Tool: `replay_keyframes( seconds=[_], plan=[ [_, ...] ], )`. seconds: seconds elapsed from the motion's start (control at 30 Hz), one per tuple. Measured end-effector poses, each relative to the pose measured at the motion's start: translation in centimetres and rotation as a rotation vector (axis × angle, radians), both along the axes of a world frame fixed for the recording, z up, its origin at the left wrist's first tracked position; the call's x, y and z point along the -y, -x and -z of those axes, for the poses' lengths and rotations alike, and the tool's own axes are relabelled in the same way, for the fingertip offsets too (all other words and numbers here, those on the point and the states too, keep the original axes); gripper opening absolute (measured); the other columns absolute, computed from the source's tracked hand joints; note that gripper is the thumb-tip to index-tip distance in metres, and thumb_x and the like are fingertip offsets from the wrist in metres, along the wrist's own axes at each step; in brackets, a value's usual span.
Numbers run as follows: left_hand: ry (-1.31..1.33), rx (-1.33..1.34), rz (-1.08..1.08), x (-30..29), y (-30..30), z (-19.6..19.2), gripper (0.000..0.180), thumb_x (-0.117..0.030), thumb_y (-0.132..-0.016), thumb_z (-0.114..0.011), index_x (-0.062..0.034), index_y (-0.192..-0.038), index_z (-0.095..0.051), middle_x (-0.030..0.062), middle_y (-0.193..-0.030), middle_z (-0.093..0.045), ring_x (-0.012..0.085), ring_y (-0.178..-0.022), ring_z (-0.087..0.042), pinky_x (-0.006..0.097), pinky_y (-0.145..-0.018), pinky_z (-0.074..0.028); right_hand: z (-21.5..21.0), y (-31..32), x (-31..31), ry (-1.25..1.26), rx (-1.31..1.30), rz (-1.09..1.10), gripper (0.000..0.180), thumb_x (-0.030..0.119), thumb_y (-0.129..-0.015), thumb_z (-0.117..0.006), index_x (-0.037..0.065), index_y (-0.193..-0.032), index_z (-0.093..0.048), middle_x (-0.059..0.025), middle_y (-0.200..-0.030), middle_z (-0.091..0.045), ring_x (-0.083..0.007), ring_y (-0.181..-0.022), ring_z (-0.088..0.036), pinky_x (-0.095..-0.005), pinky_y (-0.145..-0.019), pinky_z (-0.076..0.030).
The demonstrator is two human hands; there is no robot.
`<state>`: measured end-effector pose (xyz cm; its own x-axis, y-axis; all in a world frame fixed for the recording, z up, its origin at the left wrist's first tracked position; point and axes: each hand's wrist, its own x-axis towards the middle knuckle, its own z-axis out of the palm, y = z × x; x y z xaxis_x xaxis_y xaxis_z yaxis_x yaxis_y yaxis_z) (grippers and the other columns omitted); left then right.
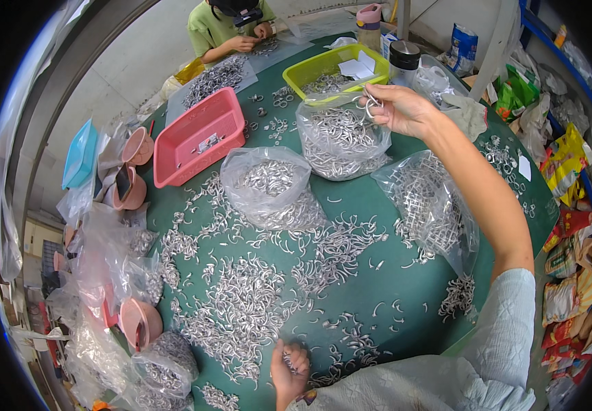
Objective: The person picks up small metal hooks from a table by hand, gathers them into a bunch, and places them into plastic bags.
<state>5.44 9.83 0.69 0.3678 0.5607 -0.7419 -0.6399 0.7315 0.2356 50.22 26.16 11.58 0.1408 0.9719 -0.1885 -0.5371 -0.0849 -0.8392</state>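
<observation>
My right hand (405,111) is stretched out at the far side of the table, pinching a few curved silver metal pieces (371,103). Just below it stands an open clear plastic bag (344,140) full of similar pieces. Close to my body, my left hand (289,373) is curled closed, with a bit of silver metal showing between its fingers. Beside that hand spreads a large loose heap of curved metal pieces (234,308). A second open bag (268,185) of them sits left of the first, and a third bag (433,205) lies under my right forearm.
A pink basket (196,137) and a yellow-green basket (296,74) stand on the green table (405,294). Behind the latter is a dark-lidded jar (403,61). Bags and small pink pots (138,322) line the left edge. Another person (231,31) works across the table.
</observation>
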Motion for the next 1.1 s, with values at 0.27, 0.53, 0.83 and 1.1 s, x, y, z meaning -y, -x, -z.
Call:
replay_keyframes(
  seconds=[0.27, 0.53, 0.83, 1.1],
  plan=[
    [-0.007, -0.021, 0.007, -0.1, 0.0, 0.4, 0.03, -0.028, -0.088, -0.047, -0.0092, -0.065, -0.043, 0.0, -0.054, -0.029, 0.0097, -0.045, -0.026, 0.023, -0.038, -0.023, -0.4, -0.8, 0.4, 0.051, 0.053, 0.079, 0.012, 0.013, -0.088, -0.05, 0.002, -0.092, -0.046, -0.0057, -0.082, -0.05, -0.0068, -0.052, -0.029, -0.0202, -0.045, -0.027],
    [-0.04, 0.046, -0.003, 0.6, 0.4, 0.1, 0.028, -0.028, -0.088, -0.047, -0.0087, -0.068, -0.044, 0.001, -0.055, -0.032, 0.0103, -0.047, -0.028, 0.023, -0.039, -0.022, -2.5, 2.1, 4.2, -0.046, -0.025, -0.161, 0.013, 0.016, -0.09, -0.048, 0.003, -0.09, -0.047, -0.0037, -0.079, -0.05, -0.0047, -0.052, -0.029, -0.0175, -0.044, -0.028],
    [-0.079, 0.015, 0.021, 2.5, 0.0, -1.4, 0.031, -0.027, -0.089, -0.047, -0.008, -0.065, -0.042, 0.001, -0.055, -0.033, 0.0093, -0.047, -0.028, 0.021, -0.039, -0.023, 1.0, 16.0, 17.0, 0.279, -0.077, -0.526, 0.013, 0.017, -0.089, -0.049, 0.005, -0.094, -0.048, -0.0024, -0.073, -0.048, -0.0032, -0.05, -0.031, -0.0182, -0.044, -0.027],
    [-0.132, 0.006, -0.014, 5.7, 2.0, -1.9, 0.027, -0.023, -0.091, -0.043, -0.0056, -0.071, -0.045, 0.001, -0.055, -0.03, 0.0091, -0.047, -0.027, 0.021, -0.039, -0.023, 7.7, 24.9, 24.7, 0.209, 0.491, -0.644, 0.014, 0.016, -0.088, -0.049, 0.001, -0.089, -0.049, -0.0015, -0.069, -0.049, -0.0076, -0.064, -0.044, -0.0241, -0.056, -0.038]
  ],
)
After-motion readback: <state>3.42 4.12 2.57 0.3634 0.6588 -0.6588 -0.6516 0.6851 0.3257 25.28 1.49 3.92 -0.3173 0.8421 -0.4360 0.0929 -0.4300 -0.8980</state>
